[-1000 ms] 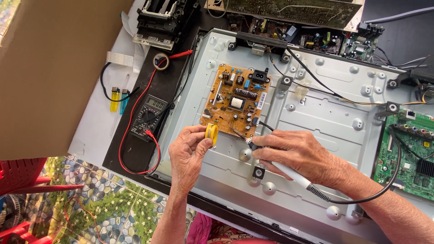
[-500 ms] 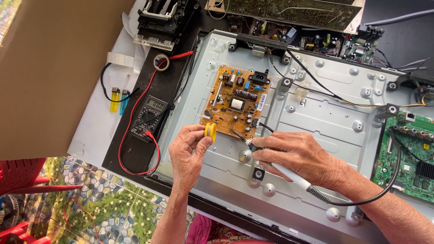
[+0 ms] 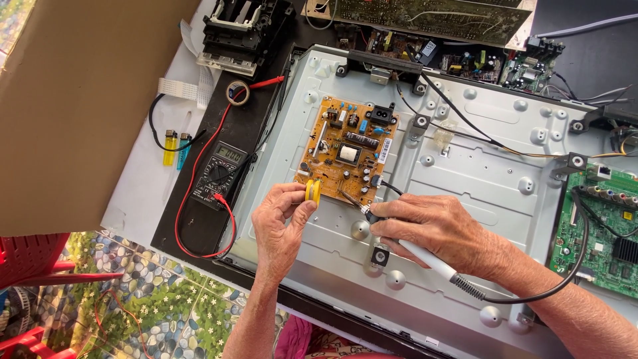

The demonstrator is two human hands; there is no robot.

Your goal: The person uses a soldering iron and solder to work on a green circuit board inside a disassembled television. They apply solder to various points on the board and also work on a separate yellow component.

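Observation:
My left hand (image 3: 282, 223) pinches a small yellow spool of solder (image 3: 312, 191) at the lower edge of an orange power circuit board (image 3: 349, 149). My right hand (image 3: 435, 229) grips a white-handled soldering iron (image 3: 425, 256) like a pen, its tip (image 3: 349, 199) touching the board's lower right corner. The iron's black cord (image 3: 531, 292) loops off to the right. The board is mounted on the grey metal back panel (image 3: 478, 193) of a flat television.
A black multimeter (image 3: 219, 171) with red and black leads lies left of the panel. Two lighters (image 3: 176, 146), a tape roll (image 3: 237, 92) and a black mechanism (image 3: 242, 30) sit farther left. A green circuit board (image 3: 598, 233) is at right, cardboard (image 3: 80, 100) at left.

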